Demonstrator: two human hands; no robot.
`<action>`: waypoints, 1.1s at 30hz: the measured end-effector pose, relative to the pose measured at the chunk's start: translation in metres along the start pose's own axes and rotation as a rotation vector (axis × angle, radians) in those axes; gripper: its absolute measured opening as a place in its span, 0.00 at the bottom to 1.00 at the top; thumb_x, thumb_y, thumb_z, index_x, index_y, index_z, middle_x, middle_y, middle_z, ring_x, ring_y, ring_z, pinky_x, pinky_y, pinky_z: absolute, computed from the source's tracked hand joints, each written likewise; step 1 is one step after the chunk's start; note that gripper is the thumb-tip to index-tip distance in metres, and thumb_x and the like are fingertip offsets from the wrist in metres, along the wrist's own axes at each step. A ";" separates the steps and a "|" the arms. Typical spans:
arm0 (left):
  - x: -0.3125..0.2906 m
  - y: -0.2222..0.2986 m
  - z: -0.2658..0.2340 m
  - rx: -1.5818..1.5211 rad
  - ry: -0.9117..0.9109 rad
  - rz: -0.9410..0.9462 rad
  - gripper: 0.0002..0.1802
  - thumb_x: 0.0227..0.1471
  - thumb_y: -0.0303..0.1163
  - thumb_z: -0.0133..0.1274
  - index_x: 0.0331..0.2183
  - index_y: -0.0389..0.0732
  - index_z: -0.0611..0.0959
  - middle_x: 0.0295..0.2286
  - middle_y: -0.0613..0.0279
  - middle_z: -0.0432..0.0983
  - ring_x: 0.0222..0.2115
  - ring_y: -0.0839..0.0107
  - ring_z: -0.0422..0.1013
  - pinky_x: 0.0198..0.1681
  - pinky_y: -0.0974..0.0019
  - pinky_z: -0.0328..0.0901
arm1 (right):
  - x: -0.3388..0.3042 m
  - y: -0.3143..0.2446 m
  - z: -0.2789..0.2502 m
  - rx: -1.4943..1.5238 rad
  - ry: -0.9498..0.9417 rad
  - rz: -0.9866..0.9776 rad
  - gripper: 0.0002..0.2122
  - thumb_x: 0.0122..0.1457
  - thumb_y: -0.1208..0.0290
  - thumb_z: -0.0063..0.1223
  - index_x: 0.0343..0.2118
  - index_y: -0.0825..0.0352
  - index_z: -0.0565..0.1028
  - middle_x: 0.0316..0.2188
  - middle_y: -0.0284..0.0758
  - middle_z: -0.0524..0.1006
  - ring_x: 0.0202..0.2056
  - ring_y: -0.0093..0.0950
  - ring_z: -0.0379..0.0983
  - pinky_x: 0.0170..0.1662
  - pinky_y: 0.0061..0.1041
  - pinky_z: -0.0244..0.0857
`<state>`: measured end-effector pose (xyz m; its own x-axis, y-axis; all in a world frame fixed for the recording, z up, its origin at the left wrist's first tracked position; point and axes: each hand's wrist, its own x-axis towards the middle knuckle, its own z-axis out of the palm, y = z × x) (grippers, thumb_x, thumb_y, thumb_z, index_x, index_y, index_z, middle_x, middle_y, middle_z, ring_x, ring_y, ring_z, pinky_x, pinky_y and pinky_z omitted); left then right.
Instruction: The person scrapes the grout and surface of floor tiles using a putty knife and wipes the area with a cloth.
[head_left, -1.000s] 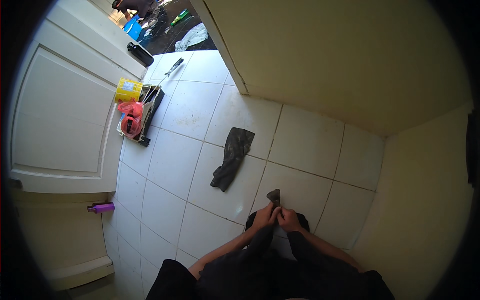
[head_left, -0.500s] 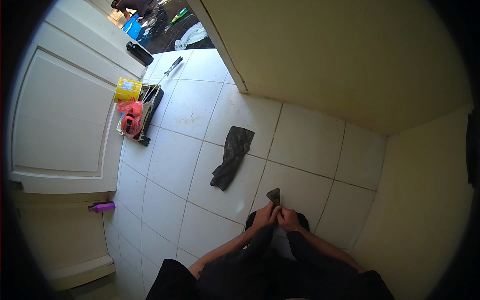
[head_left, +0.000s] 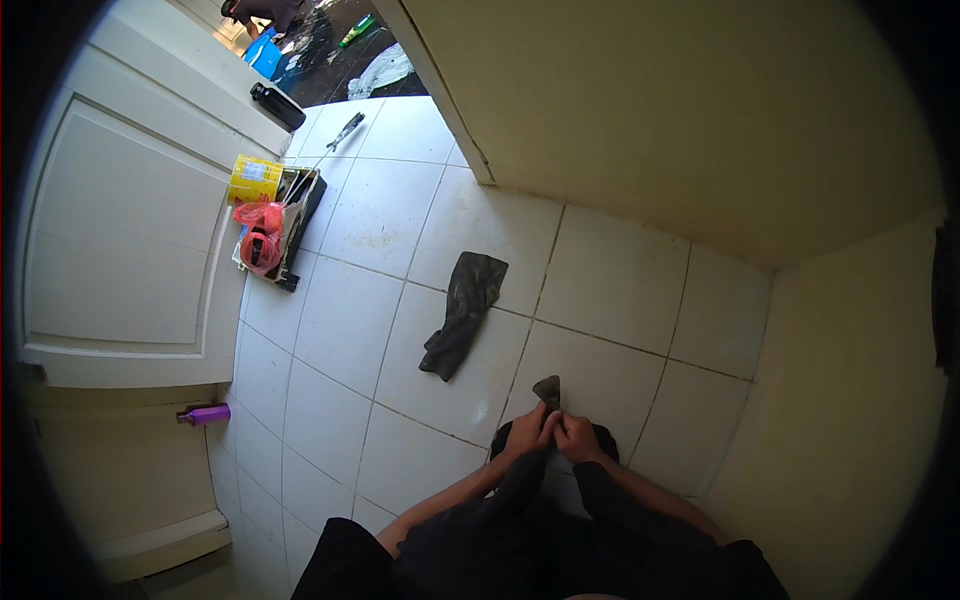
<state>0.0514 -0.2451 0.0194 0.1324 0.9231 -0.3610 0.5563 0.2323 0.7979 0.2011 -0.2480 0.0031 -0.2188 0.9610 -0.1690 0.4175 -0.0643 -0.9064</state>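
Note:
A scraper [head_left: 547, 387] with a flared, dark, dirty blade points up and away from me, above the floor tiles. My left hand [head_left: 529, 430] and my right hand [head_left: 577, 438] meet around its lower end, fingers closed. The handle is mostly hidden behind my fingers. Beyond my hands, a dark, stained cloth [head_left: 465, 312] lies crumpled lengthwise on the white tiled floor [head_left: 600, 290]. Parts of my dark footwear [head_left: 605, 441] show on either side of my hands.
By the white door [head_left: 120, 230], a paint tray [head_left: 305, 220] holds a red plastic bag [head_left: 262, 235], beside a yellow container [head_left: 255, 180]. A purple bottle [head_left: 205, 414] and black bottle [head_left: 277, 106] lie leftward. A wall [head_left: 640, 110] stands ahead; another person [head_left: 268, 10] crouches beyond the doorway.

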 end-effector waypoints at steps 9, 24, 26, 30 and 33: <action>0.000 -0.001 0.001 0.000 0.017 0.020 0.20 0.63 0.46 0.47 0.45 0.40 0.72 0.27 0.40 0.76 0.30 0.38 0.73 0.30 0.45 0.67 | 0.000 -0.004 -0.003 0.008 0.000 0.008 0.12 0.61 0.67 0.51 0.29 0.72 0.74 0.17 0.50 0.71 0.21 0.49 0.73 0.24 0.39 0.62; -0.001 -0.008 0.007 -0.011 0.076 0.036 0.20 0.63 0.48 0.47 0.44 0.40 0.73 0.25 0.41 0.76 0.28 0.38 0.73 0.30 0.46 0.66 | -0.001 -0.001 -0.003 -0.026 -0.032 0.039 0.12 0.60 0.65 0.53 0.29 0.72 0.74 0.19 0.51 0.73 0.25 0.51 0.74 0.26 0.42 0.64; -0.002 -0.010 0.009 -0.007 0.060 0.010 0.20 0.62 0.48 0.48 0.44 0.40 0.73 0.25 0.41 0.77 0.29 0.39 0.74 0.31 0.48 0.67 | -0.001 -0.001 -0.004 -0.049 -0.012 0.017 0.12 0.59 0.65 0.53 0.29 0.71 0.75 0.19 0.50 0.74 0.25 0.51 0.74 0.26 0.42 0.65; 0.005 -0.011 0.009 -0.248 0.071 0.051 0.19 0.63 0.39 0.51 0.49 0.35 0.75 0.32 0.52 0.82 0.34 0.58 0.79 0.38 0.59 0.71 | -0.001 -0.003 -0.006 -0.137 0.062 -0.023 0.13 0.59 0.64 0.53 0.26 0.70 0.75 0.18 0.49 0.74 0.24 0.50 0.74 0.27 0.45 0.67; 0.019 0.000 0.001 -0.649 0.183 -0.014 0.18 0.61 0.36 0.56 0.45 0.32 0.80 0.31 0.58 0.83 0.33 0.66 0.79 0.41 0.65 0.71 | -0.003 0.004 -0.005 -0.179 -0.038 -0.043 0.12 0.57 0.64 0.54 0.24 0.68 0.74 0.17 0.47 0.74 0.24 0.49 0.74 0.28 0.45 0.67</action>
<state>0.0549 -0.2275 0.0123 -0.0441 0.9426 -0.3311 -0.0566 0.3285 0.9428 0.2080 -0.2501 0.0019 -0.2716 0.9507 -0.1495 0.5567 0.0285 -0.8302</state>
